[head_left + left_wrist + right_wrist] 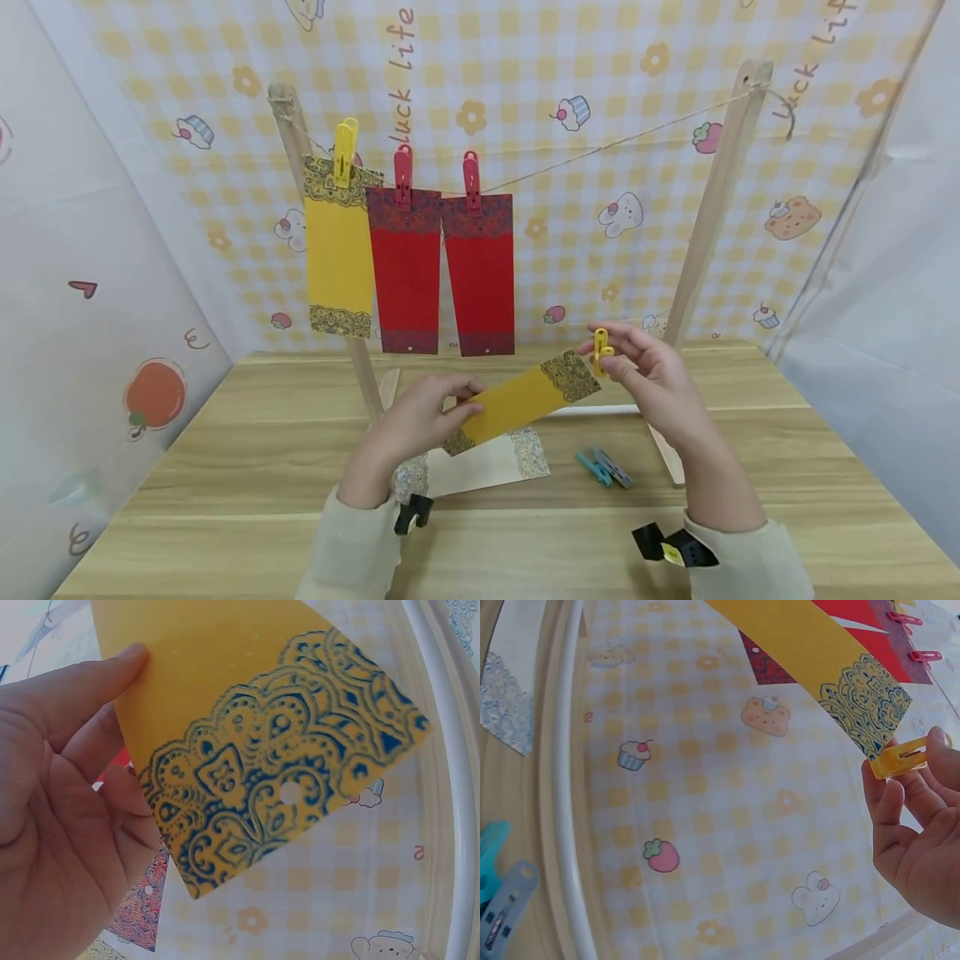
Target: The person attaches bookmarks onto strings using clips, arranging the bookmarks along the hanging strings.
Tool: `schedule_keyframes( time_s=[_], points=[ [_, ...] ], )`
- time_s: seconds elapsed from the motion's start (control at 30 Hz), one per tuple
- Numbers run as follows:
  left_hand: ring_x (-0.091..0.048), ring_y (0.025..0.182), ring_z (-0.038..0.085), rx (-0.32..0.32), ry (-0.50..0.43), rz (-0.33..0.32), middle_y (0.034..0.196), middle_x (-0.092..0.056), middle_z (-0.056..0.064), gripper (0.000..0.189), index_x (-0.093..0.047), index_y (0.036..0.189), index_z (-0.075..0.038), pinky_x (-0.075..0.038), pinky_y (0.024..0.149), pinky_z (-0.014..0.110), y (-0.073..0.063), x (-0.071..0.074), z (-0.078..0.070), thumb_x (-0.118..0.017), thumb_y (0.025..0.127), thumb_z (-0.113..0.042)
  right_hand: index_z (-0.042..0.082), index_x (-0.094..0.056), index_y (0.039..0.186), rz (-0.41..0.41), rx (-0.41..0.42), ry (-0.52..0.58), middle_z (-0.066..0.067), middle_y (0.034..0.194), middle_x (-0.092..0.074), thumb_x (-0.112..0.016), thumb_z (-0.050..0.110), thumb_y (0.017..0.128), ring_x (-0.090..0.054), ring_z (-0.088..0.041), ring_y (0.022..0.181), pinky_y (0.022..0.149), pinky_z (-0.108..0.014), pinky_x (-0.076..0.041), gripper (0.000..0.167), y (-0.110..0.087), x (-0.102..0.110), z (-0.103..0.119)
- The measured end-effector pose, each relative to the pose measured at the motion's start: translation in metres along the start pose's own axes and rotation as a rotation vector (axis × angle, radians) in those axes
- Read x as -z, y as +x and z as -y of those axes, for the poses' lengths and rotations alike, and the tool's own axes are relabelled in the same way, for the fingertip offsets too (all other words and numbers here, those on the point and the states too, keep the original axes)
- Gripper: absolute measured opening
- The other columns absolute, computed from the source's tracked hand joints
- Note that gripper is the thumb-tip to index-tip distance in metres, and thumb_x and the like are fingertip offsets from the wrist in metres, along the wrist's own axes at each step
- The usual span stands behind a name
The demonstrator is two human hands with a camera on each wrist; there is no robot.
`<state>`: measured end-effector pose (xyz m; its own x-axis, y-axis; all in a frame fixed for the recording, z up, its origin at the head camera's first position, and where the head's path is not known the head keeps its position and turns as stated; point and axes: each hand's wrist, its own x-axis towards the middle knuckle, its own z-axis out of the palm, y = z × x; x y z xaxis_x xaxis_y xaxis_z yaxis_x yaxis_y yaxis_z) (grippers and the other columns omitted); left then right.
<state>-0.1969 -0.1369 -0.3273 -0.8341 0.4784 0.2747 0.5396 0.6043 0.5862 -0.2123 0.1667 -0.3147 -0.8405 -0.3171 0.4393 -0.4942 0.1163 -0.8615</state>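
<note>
A yellow card (517, 403) with dark lace-patterned ends is pinched near its lower left end by my left hand (427, 417). It tilts up to the right above the table. In the left wrist view, one patterned end of the card (247, 750) shows a punched hole. My right hand (663, 379) holds a yellow clothespin (601, 352) between thumb and fingers, close to the card's raised right end. Whether clothespin and card touch is unclear. A white patterned card (476, 471) lies on the table below, partly hidden by the yellow one.
A string (600, 152) runs between two wooden posts (708, 217). On its left half hang a yellow card (339, 250) and two red cards (408, 283), clipped by yellow and red clothespins (471, 179). Teal and grey clothespins (611, 467) lie on the table by a white rod (600, 410).
</note>
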Motion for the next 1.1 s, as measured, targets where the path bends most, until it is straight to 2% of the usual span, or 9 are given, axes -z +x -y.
schedule_keyframes(
  time_s=[0.27,0.5,0.73,0.87,1.1],
  points=[
    [-0.065,0.083,0.014,-0.032,-0.015,-0.066,0.095,-0.075,0.003,0.014,-0.070,0.107,-0.008,-0.048,0.061,0.022,0.006,0.005,0.001,-0.069,0.093,-0.010,0.009,-0.058,0.130,-0.023,0.092,0.102,0.006,0.108,-0.073,-0.051,0.002,0.102,-0.067,-0.008,0.108,0.086,-0.017,-0.051,0.029,0.017,-0.002,0.019],
    [-0.069,0.089,0.017,-0.041,-0.034,-0.136,0.095,-0.076,0.003,0.013,-0.069,0.103,-0.009,-0.046,0.063,0.023,0.011,0.007,-0.001,-0.072,0.090,-0.010,0.010,-0.059,0.126,-0.095,0.092,0.124,0.008,0.107,-0.073,-0.052,0.002,0.101,-0.066,-0.007,0.104,0.085,-0.017,-0.052,0.027,0.035,-0.006,0.036],
    [-0.066,0.082,0.014,-0.062,-0.070,-0.190,0.094,-0.077,0.004,0.015,-0.070,0.104,-0.008,-0.045,0.063,0.022,0.017,0.009,-0.004,-0.073,0.090,-0.010,0.013,-0.060,0.121,-0.161,0.108,0.168,0.009,0.097,-0.074,-0.052,0.004,0.101,-0.067,-0.008,0.096,0.079,-0.019,-0.050,0.023,0.053,-0.010,0.050],
    [-0.062,0.077,0.012,-0.081,-0.072,-0.226,0.093,-0.077,0.004,0.015,-0.070,0.104,-0.008,-0.044,0.061,0.021,0.021,0.008,-0.004,-0.072,0.090,-0.009,0.013,-0.060,0.117,-0.188,0.153,0.188,0.009,0.091,-0.074,-0.052,0.002,0.101,-0.069,-0.007,0.092,0.075,-0.020,-0.048,0.021,0.066,-0.013,0.058],
    [-0.062,0.073,0.013,-0.100,-0.111,-0.289,0.093,-0.077,0.006,0.015,-0.070,0.105,-0.007,-0.042,0.060,0.021,0.030,0.005,-0.006,-0.072,0.090,-0.009,0.011,-0.063,0.110,-0.190,0.258,0.223,0.007,0.089,-0.074,-0.054,-0.002,0.098,-0.067,-0.013,0.094,0.085,-0.022,-0.049,0.019,0.090,-0.015,0.078]
  ],
)
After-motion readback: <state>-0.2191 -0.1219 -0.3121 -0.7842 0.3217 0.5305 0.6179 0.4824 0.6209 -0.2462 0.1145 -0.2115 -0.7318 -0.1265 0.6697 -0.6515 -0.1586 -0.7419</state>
